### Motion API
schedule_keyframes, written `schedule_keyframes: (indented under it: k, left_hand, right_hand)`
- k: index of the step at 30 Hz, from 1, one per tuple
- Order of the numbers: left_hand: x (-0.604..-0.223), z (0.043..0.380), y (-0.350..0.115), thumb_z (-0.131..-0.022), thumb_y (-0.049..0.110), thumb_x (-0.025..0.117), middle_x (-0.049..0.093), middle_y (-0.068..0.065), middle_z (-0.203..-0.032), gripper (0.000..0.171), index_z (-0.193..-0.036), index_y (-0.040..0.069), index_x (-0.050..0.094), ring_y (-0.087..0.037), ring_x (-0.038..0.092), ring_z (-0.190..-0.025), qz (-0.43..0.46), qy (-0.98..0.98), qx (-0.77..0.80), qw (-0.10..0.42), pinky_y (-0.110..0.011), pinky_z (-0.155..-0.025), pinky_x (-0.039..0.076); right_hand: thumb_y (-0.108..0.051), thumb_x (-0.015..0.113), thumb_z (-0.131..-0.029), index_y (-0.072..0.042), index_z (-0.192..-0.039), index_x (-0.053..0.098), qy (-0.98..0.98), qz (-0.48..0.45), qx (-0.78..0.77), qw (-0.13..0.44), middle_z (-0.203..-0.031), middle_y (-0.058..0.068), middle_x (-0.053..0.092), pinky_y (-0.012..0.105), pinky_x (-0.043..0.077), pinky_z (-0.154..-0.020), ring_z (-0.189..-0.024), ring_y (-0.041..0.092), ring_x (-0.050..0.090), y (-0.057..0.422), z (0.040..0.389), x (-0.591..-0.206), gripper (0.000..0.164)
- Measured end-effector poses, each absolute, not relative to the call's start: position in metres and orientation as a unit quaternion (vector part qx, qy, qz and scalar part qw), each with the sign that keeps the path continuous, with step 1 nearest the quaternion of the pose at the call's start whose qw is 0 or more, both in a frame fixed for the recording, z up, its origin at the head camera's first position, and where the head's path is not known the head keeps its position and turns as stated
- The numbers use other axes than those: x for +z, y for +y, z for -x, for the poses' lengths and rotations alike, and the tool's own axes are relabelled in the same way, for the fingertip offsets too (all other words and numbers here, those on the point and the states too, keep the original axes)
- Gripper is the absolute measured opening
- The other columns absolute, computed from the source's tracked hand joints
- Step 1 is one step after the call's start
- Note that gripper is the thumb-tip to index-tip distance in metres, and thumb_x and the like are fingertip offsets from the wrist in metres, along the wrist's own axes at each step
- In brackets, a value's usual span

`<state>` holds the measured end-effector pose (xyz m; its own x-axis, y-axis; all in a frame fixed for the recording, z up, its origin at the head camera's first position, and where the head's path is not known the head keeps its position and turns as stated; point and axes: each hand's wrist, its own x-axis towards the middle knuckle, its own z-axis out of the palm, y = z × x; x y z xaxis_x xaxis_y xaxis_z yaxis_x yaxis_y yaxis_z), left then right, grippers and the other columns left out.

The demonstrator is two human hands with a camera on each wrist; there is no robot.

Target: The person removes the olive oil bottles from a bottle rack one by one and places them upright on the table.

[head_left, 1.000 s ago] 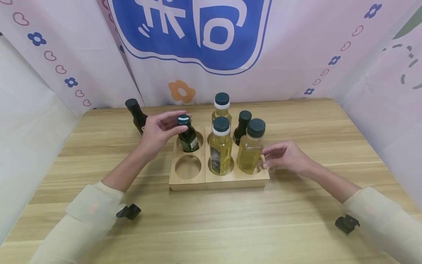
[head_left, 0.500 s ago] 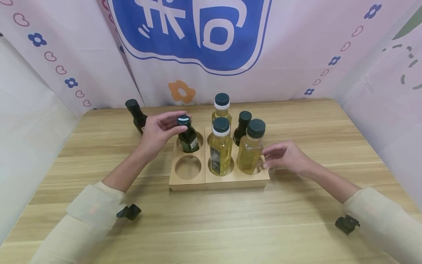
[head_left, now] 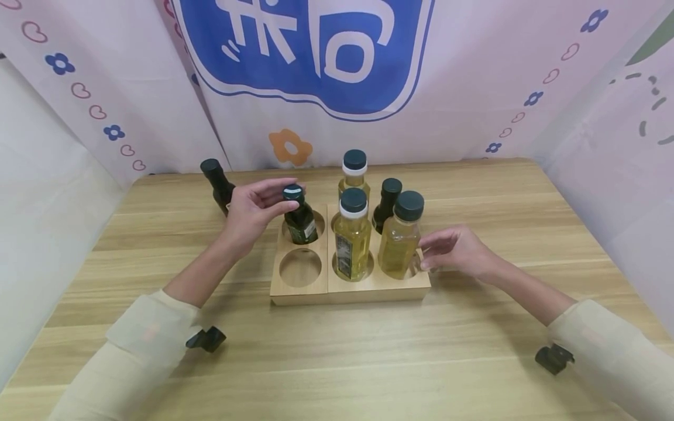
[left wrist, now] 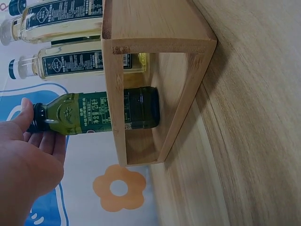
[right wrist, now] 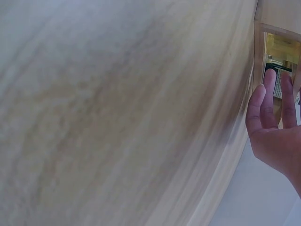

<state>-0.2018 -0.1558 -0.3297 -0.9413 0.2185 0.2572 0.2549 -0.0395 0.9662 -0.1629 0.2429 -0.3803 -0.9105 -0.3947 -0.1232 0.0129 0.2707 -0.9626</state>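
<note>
My left hand [head_left: 254, 211] pinches the dark cap of a small green olive oil bottle [head_left: 302, 227], thumb on the near side and fingers behind. This bottle stands in the back left hole of a wooden bottle rack [head_left: 379, 294]. In the left wrist view, the green bottle [left wrist: 77, 113] reaches down to the rack's base. My right hand [head_left: 459, 252] is at the rack's right end, its loosely bent fingers beside a clear bottle of yellow oil [head_left: 397, 245]. Whether those fingertips touch the rack or bottle is hard to tell. The right wrist view shows extended fingers [right wrist: 267, 101] by the rack's open end.
Another yellow oil bottle [head_left: 351, 248] fills the front middle hole, with one more [head_left: 354, 178] behind it. A dark bottle [head_left: 387, 204] occupies the back right. The front left hole holds no bottle. Beyond my left hand, another dark bottle [head_left: 218, 184] stands on the table [head_left: 347, 356].
</note>
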Motion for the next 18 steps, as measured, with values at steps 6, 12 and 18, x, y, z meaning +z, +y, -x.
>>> schedule_keyframes:
  k: [6,12,18]
  left_hand:
    - [-0.3297,0.2014,-0.1557,-0.091,-0.014,0.071,0.078,0.003,-0.112,0.039,-0.129,-0.007,0.066,-0.010,0.074,-0.105,0.168,-0.695,-0.699,0.016,-0.028,-0.095,0.059]
    - [-0.3308,0.2016,-0.1556,-0.090,-0.016,0.070,0.079,0.006,-0.108,0.041,-0.130,-0.015,0.061,-0.009,0.075,-0.102,0.171,-0.693,-0.700,0.026,-0.027,-0.094,0.059]
    - [-0.3308,0.2000,-0.1551,-0.090,-0.018,0.069,0.079,0.006,-0.105,0.038,-0.127,-0.012,0.066,-0.010,0.075,-0.101,0.171,-0.679,-0.714,0.034,-0.027,-0.092,0.060]
  right_hand:
    - [0.010,0.082,-0.079,0.017,-0.117,0.065,0.777,0.117,-0.594,0.174,-0.103,0.017,0.077,0.031,0.065,-0.077,-0.086,0.015,0.074,0.2428,0.1627,-0.3806,0.042]
    - [0.010,0.082,-0.079,0.017,-0.117,0.065,0.774,0.123,-0.596,0.173,-0.102,0.016,0.077,0.031,0.065,-0.076,-0.086,0.015,0.074,0.2438,0.1633,-0.3817,0.042]
    - [0.011,0.082,-0.079,0.018,-0.117,0.064,0.773,0.128,-0.597,0.173,-0.101,0.016,0.077,0.031,0.065,-0.077,-0.086,0.015,0.074,0.2442,0.1633,-0.3818,0.043]
